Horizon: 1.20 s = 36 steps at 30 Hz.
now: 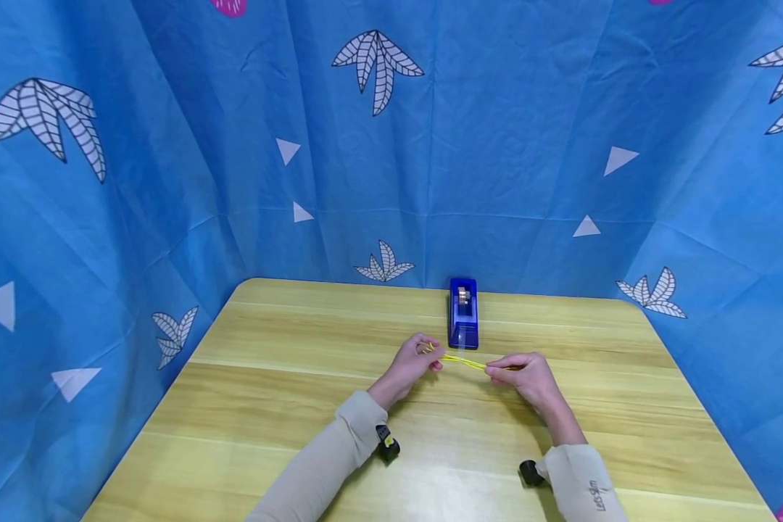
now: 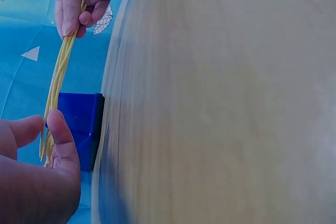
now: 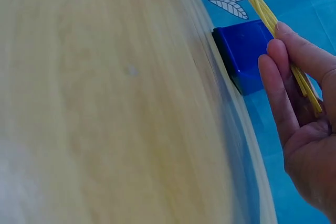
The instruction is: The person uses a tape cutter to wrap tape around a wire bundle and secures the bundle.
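Note:
A bundle of thin yellow cord [image 1: 465, 361], in several strands, stretches between my two hands above the table. My left hand [image 1: 414, 365] holds its left end between thumb and fingers. At the other end, my right hand [image 1: 525, 376] pinches the strands. The left wrist view shows the cord [image 2: 59, 77] running from the right hand [image 2: 86, 1] down to the left hand [image 2: 44, 177]. In the right wrist view, cord tips [image 3: 314, 100] stick out past the pinching right fingers. Just beyond the hands stands a blue tape dispenser [image 1: 463, 315] with a roll in it.
The light wood table [image 1: 287, 348] has rounded back corners. A blue curtain [image 1: 509, 130] with leaf and triangle prints hangs behind it and along both sides. Small black cameras [image 1: 388, 448] sit at the wrists, over beige sleeves [image 1: 326, 464].

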{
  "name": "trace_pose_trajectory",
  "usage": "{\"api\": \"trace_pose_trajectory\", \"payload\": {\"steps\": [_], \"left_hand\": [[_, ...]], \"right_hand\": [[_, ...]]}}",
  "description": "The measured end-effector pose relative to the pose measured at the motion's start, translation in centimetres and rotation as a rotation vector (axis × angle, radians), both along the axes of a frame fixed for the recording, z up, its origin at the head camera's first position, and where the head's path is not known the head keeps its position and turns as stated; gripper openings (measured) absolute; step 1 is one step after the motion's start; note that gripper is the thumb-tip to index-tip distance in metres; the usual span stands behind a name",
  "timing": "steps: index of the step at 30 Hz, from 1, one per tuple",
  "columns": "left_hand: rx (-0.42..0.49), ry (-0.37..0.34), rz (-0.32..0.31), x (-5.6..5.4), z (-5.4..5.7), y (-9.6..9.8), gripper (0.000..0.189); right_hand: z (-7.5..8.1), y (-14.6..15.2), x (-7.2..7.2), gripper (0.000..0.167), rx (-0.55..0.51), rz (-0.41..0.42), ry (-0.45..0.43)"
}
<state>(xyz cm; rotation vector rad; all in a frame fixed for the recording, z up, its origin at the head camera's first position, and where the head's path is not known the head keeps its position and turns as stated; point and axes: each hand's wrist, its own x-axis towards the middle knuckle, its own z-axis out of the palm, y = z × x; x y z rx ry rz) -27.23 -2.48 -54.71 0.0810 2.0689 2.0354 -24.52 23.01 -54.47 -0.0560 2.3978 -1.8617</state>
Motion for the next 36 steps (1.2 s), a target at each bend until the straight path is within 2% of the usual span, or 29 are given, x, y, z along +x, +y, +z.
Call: {"api": "trace_pose_trajectory", "payload": {"steps": [7,10,13,19,25,30,36], "left_hand": [[0.000,0.009,-0.015,-0.06,-0.11,0.05,0.017],[0.004,0.013,-0.008,-0.07,-0.05,0.04,0.014],[-0.001,0.014,0.012,-0.02,0.15,0.06,0.011],[-0.020,0.032,0.038,0.04,0.39,0.02,0.010],[-0.038,0.050,0.045,-0.03,0.26,0.01,0.008],[-0.038,0.056,0.052,0.00,0.34,-0.04,0.007],[-0.035,0.060,0.058,-0.08,0.29,0.00,0.009]], "right_hand": [[0.19,0.00,0.11,0.028,-0.015,0.017,0.057],[0.15,0.00,0.09,0.028,-0.020,0.013,0.050],[0.08,-0.04,0.05,0.029,-0.016,0.003,0.027],[-0.10,-0.06,-0.12,0.047,-0.029,-0.019,-0.029],[-0.31,0.09,-0.19,0.060,-0.070,0.000,-0.114],[-0.18,0.06,-0.09,0.058,-0.063,0.012,-0.154],[0.01,0.04,-0.04,0.042,-0.069,0.005,-0.145]]}}
